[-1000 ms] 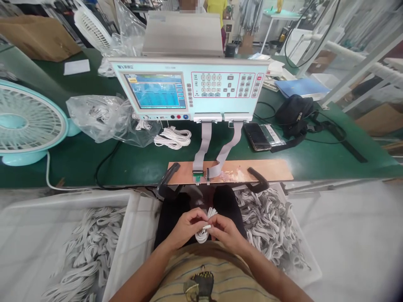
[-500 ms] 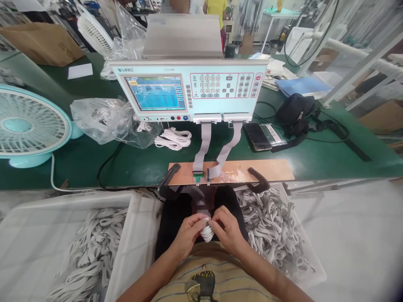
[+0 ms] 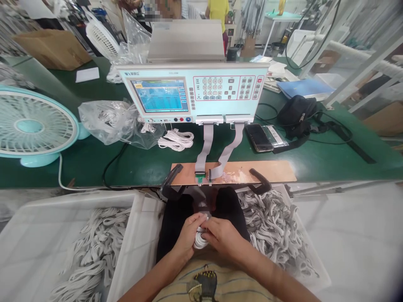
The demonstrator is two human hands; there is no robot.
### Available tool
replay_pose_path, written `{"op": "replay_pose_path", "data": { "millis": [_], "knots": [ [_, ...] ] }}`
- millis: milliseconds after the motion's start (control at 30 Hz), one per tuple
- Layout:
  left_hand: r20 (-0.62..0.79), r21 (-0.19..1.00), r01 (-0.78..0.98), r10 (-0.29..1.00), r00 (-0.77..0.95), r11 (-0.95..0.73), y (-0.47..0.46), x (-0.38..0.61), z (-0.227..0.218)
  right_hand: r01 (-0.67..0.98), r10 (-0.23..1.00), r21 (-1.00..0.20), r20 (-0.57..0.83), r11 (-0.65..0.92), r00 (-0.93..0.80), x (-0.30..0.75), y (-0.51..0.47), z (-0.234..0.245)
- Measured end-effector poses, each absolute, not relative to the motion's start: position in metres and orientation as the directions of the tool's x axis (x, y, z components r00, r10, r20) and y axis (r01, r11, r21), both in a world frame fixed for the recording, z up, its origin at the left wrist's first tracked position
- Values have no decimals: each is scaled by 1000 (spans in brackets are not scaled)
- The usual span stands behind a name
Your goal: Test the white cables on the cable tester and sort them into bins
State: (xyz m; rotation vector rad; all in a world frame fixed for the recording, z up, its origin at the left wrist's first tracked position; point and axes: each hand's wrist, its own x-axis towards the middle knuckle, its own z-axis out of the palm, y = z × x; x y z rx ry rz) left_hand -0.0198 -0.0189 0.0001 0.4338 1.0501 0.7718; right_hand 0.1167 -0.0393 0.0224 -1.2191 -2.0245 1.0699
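Observation:
A small coiled white cable (image 3: 200, 240) sits between my two hands, over my lap. My left hand (image 3: 189, 231) is closed around its left side, with a bit of white cable end showing by the fingertips. From the right, my right hand (image 3: 223, 234) has its fingers pinched on the same coil. Just beyond my hands, a wooden board (image 3: 242, 171) lies along the table's edge. A small green circuit board (image 3: 200, 178) and a connector (image 3: 210, 175) are on it, joined by grey ribbon cables (image 3: 205, 144) to the white tester (image 3: 214, 90) with a lit screen.
White bins with coiled cables (image 3: 97, 247) on the left and more cables (image 3: 280, 230) on the right flank my legs. Black clamps (image 3: 171, 184) hold the board. On the green table stand a fan (image 3: 30, 126), a plastic bag (image 3: 107, 121), a cable bundle (image 3: 176, 139) and a phone (image 3: 260, 137).
My hands have shifted slightly down and left relative to the bench, and the right hand has turned over the coil. The view has swung a little left.

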Motion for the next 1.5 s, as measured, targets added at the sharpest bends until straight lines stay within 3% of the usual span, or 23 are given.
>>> {"op": "replay_pose_path", "data": {
  "millis": [133,333,433,567,733,800,933,1067,1167,1267,1400,1500],
  "knots": [
    [-544,763,-265,808,227,589,-11,-17,-1,451,922,-863,42,227,-384,114,-32,17],
    [-236,969,76,972,19,234,14,-21,-6,187,960,-964,143,190,-239,122,-8,9],
    [-114,984,140,993,33,108,23,-20,-4,90,953,-984,127,157,-274,129,4,13],
    [-129,988,98,990,52,123,27,-16,0,59,924,-992,84,114,-373,135,14,19],
    [162,940,288,983,88,-181,32,-17,6,16,988,-1000,13,16,-152,127,17,13],
    [194,919,325,973,126,-225,35,-18,7,-45,999,-998,-31,-33,-39,122,18,8],
    [119,942,305,990,76,-137,39,-16,7,-78,993,-996,-56,-48,105,117,25,1],
    [-33,991,130,999,0,33,39,-12,5,-99,986,-992,-88,-74,144,116,32,0],
    [-208,976,-44,973,101,213,39,-15,5,-90,982,-991,-107,-94,157,116,33,1],
    [-340,887,-233,904,258,399,41,-23,9,-62,977,-994,-100,-90,187,116,32,3],
    [-360,781,-350,831,425,517,44,-34,16,-116,971,-987,-134,-113,198,115,32,10],
    [-356,818,-315,854,380,482,46,-34,18,-258,952,-945,-251,-201,175,112,33,15]
  ]
}}
